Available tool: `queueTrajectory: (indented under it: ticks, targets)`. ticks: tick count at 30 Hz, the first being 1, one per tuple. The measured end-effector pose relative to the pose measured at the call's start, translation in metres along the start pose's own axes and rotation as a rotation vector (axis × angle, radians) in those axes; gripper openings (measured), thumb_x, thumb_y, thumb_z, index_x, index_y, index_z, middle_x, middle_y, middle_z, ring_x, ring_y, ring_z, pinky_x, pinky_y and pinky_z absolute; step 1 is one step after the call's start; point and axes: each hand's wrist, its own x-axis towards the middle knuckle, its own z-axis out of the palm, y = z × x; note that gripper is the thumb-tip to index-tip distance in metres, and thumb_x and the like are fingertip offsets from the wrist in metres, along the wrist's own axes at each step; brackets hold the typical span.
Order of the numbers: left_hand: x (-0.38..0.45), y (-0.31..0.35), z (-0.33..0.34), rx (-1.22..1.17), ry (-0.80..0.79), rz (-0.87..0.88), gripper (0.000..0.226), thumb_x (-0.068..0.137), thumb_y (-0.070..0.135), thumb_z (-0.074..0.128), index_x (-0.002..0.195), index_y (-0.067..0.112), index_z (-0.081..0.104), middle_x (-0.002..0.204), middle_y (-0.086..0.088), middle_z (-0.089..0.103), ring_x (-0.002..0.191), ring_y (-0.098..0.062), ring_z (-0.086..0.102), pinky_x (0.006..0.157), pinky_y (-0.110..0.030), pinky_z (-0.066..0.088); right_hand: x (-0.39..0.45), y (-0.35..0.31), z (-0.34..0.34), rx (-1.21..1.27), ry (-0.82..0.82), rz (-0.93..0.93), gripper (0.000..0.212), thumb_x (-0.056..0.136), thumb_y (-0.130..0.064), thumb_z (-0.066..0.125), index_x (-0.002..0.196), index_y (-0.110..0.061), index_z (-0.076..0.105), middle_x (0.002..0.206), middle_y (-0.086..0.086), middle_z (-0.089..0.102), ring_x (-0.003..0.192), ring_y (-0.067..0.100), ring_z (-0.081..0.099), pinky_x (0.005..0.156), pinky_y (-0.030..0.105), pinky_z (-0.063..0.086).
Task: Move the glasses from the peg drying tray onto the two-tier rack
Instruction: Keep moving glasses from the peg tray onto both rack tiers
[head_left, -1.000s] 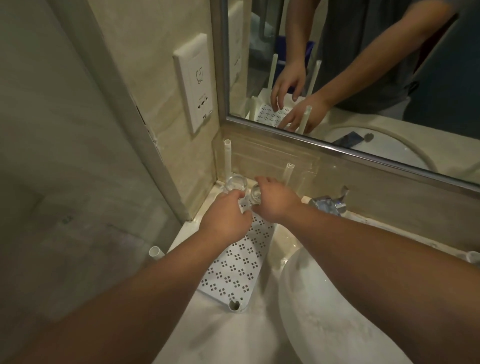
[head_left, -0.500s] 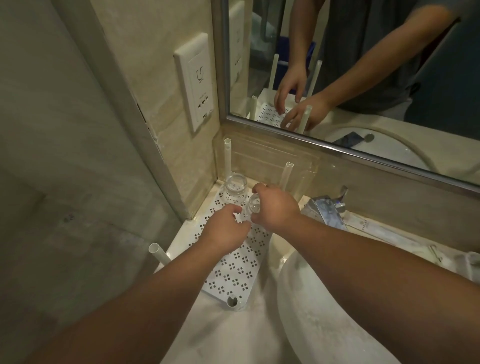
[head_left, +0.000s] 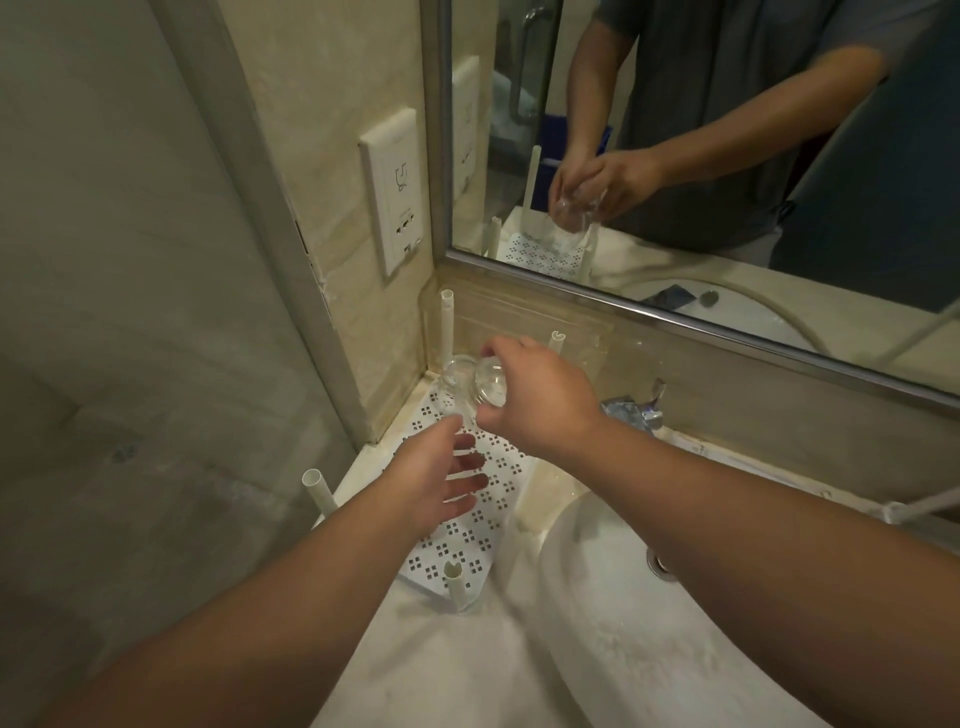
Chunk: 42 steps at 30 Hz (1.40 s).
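A white perforated tray (head_left: 470, 540) with upright posts at its corners lies on the counter in the corner beside the sink. One clear glass (head_left: 454, 387) stands on its far end. My right hand (head_left: 540, 400) grips a second clear glass (head_left: 491, 389), lifted off the tray and tilted, right next to the standing one. My left hand (head_left: 434, 478) hovers over the middle of the tray with its fingers spread and straight, holding nothing. The mirror shows both hands and the lifted glass.
A white basin (head_left: 649, 613) sits right of the tray, with a chrome tap (head_left: 636, 410) behind it. White posts (head_left: 448, 332) rise from the tray corners. A wall socket (head_left: 395, 192) and the mirror (head_left: 701, 156) are behind. A glass partition stands on the left.
My right hand has lifted its glass up off the tray and tilted it. My left hand has let go of the other glass, drawn back toward me and spread its fingers.
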Motion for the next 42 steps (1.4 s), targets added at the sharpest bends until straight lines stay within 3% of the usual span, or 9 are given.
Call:
queueTrajectory:
  ticks: [5,11,20,23,29,31,34,39,42]
  targets:
    - [-0.015,0.004,0.002,-0.27,-0.126,-0.048,0.053,0.095,0.058,0.048,0.114,0.011,0.066,0.094,-0.006,0.068,0.08,-0.026,0.066,0.071,-0.035,0.051,-0.019,-0.014,-0.02,-0.034,0.103,-0.108,0.055,0.072,-0.04,0.069,0.123,-0.033,0.049,0.116,-0.012,0.056,0.09,0.015,0.062,0.061,0.027,0.034]
    - [-0.048,0.006,0.012,-0.434,-0.273,-0.085,0.07,0.088,0.072,0.045,0.104,0.007,0.065,0.074,-0.008,0.07,0.064,-0.027,0.071,0.067,-0.033,0.055,-0.038,-0.029,-0.038,-0.098,0.142,-0.205,0.055,0.073,-0.037,0.067,0.125,-0.033,0.048,0.121,-0.013,0.054,0.093,0.018,0.063,0.063,0.029,0.038]
    - [-0.084,0.011,0.014,-0.541,-0.386,-0.116,0.099,0.066,0.089,0.053,0.117,0.005,0.065,0.116,-0.01,0.071,0.102,-0.027,0.07,0.08,-0.041,0.058,-0.067,-0.038,-0.05,-0.122,0.175,-0.336,0.055,0.076,-0.029,0.068,0.128,-0.031,0.049,0.124,-0.012,0.05,0.07,0.015,0.058,0.05,0.026,0.038]
    - [-0.09,0.01,0.015,-0.556,-0.365,-0.108,0.098,0.063,0.085,0.063,0.123,0.007,0.063,0.122,-0.007,0.067,0.105,-0.027,0.069,0.093,-0.04,0.053,-0.078,-0.037,-0.048,-0.054,0.234,-0.354,0.052,0.078,-0.032,0.069,0.126,-0.03,0.05,0.126,-0.013,0.048,0.071,0.015,0.059,0.048,0.027,0.042]
    - [-0.099,0.012,0.02,-0.574,-0.429,-0.013,0.074,0.069,0.067,0.077,0.118,0.011,0.069,0.099,-0.019,0.072,0.087,-0.034,0.073,0.071,-0.043,0.061,-0.097,-0.031,-0.047,0.051,0.37,-0.292,0.05,0.078,-0.029,0.072,0.123,-0.029,0.051,0.134,-0.015,0.045,0.063,0.003,0.048,0.05,0.03,0.05]
    - [-0.101,0.013,0.023,-0.553,-0.425,0.058,0.07,0.072,0.061,0.078,0.123,0.015,0.066,0.111,-0.018,0.07,0.091,-0.034,0.072,0.08,-0.045,0.06,-0.103,-0.028,-0.048,0.107,0.373,-0.259,0.049,0.079,-0.035,0.072,0.123,-0.028,0.051,0.136,-0.014,0.044,0.068,0.005,0.055,0.058,0.03,0.053]
    - [-0.104,0.014,0.027,-0.467,-0.345,0.211,0.067,0.067,0.047,0.084,0.12,0.011,0.065,0.118,-0.017,0.065,0.101,-0.034,0.07,0.092,-0.046,0.056,-0.112,-0.021,-0.05,0.212,0.388,-0.222,0.04,0.084,-0.041,0.065,0.118,-0.022,0.056,0.131,-0.009,0.05,0.106,0.012,0.057,0.084,0.029,0.05]
    - [-0.108,0.01,0.037,-0.413,-0.31,0.403,0.072,0.061,0.021,0.084,0.126,0.008,0.057,0.092,-0.009,0.07,0.07,-0.025,0.072,0.067,-0.037,0.061,-0.124,-0.006,-0.057,0.249,0.519,-0.062,0.019,0.087,-0.026,0.069,0.099,-0.012,0.069,0.117,0.001,0.064,0.117,0.022,0.049,0.101,0.033,0.036]
    - [-0.105,0.004,0.044,-0.257,-0.289,0.51,0.085,0.054,0.016,0.09,0.131,0.019,0.053,0.097,-0.011,0.076,0.083,-0.031,0.074,0.072,-0.041,0.061,-0.129,0.002,-0.063,0.291,0.546,0.092,0.018,0.087,-0.024,0.07,0.101,-0.013,0.075,0.116,0.001,0.067,0.115,0.021,0.049,0.102,0.038,0.039]
